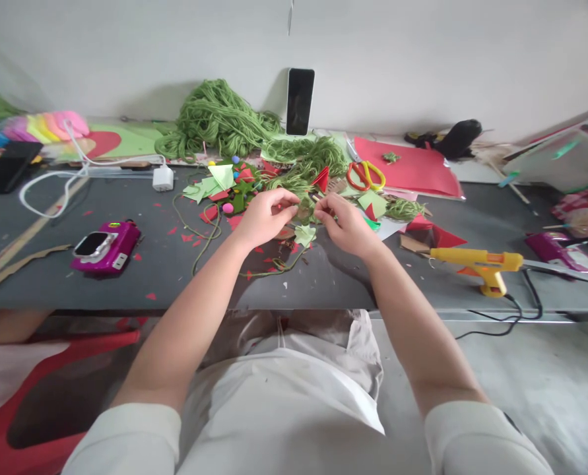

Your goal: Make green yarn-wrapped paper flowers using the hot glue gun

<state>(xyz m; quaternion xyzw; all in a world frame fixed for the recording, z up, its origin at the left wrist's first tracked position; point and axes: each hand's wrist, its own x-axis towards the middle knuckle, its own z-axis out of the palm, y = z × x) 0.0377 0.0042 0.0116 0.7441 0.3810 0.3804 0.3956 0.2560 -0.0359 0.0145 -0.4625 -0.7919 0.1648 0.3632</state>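
A dark table [323, 280] spans the scene. On its far side, left of centre, green yarn [219, 122] lies heaped; to the far right is a red sheet [407, 165]. A yellow glue gun [476, 259] lies near right, its nozzle pointing left. The left hand [268, 216] and right hand [346, 223] face each other over the scraps. The scissors [367, 177] lie just beyond the right hand.

Between the fingertips is the green piece [305, 210], roundish, without a clear long axis: right of the left fingers, left of the right ones, about equally near both. The left thumb and forefinger are nearly together and appear to pinch its left edge. The right fingers are curled, almost closed; whether they grip it I cannot tell. Just nearer lies a paper star [304, 235].
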